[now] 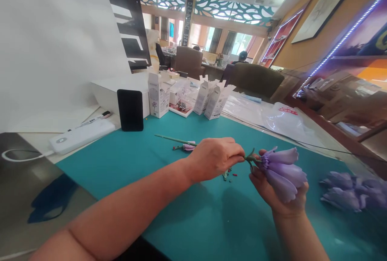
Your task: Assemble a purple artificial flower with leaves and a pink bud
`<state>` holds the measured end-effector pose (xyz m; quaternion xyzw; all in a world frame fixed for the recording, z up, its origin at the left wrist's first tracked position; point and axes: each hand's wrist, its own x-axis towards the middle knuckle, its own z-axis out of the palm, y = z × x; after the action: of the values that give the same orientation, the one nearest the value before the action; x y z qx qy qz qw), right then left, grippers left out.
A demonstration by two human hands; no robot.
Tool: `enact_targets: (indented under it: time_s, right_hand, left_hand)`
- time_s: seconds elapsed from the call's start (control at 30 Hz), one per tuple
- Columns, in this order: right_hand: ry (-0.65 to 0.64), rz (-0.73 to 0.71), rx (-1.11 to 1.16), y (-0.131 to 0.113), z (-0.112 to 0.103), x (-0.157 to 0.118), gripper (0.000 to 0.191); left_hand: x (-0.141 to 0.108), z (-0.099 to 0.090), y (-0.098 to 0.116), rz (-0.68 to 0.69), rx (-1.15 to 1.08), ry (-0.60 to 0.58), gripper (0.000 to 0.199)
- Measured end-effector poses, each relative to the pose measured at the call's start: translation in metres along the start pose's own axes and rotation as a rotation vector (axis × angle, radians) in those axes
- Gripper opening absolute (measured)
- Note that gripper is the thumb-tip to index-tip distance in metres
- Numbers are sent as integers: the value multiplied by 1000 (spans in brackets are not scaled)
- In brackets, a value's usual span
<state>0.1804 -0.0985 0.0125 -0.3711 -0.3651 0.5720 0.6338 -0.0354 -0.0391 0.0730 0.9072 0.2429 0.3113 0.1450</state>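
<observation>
A purple artificial flower [284, 168] with long petals lies sideways over my right hand [269, 190]. That hand's thumb and fingers close around the flower's base. My left hand [216, 156] pinches the green stem [173, 138] just left of the flower's small green leaves [250, 157]. The stem's thin free end sticks out beyond the left hand, pointing left. Behind that wrist, a small pink-purple flower piece [189, 146] lies on the teal mat [187, 208]. Tiny red and green bits [229, 175] are scattered below the left fingers.
More purple flowers [347, 190] lie at the right. A black phone-like slab [130, 110] stands at the back left, near a white power strip [81, 134]. White boxes [157, 95] and a parts tray [181, 109] stand behind. Plastic bags [272, 120] cover the back right.
</observation>
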Motion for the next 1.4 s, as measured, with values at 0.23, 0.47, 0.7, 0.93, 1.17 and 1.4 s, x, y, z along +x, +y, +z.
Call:
enact_targets:
  time_s: [0.23,0.47,0.7,0.93,1.17,1.4]
  right_hand:
    - [-8,1,-13,-3,0,1,68]
    - [-24,26,-82,-1,-6,5,70]
    - [-42,45,22,0,-4,3,69]
    - [6,23,5,2,-6,3,72]
    - [-32,22,2,3,-9,4,76]
    - [-130,37,146,3,-9,6,80]
  left_hand:
    - [-1,1,0,7,11,0,20]
    - [-1,2,-2,21,41,12,19]
    - [-1,2,-2,22,28,16,20]
    - [-1,3,-2,10,7,18,20]
    - [-1,4,-3,11,-23,23,20]
    - [-2,5,-4,28,-46,34,19]
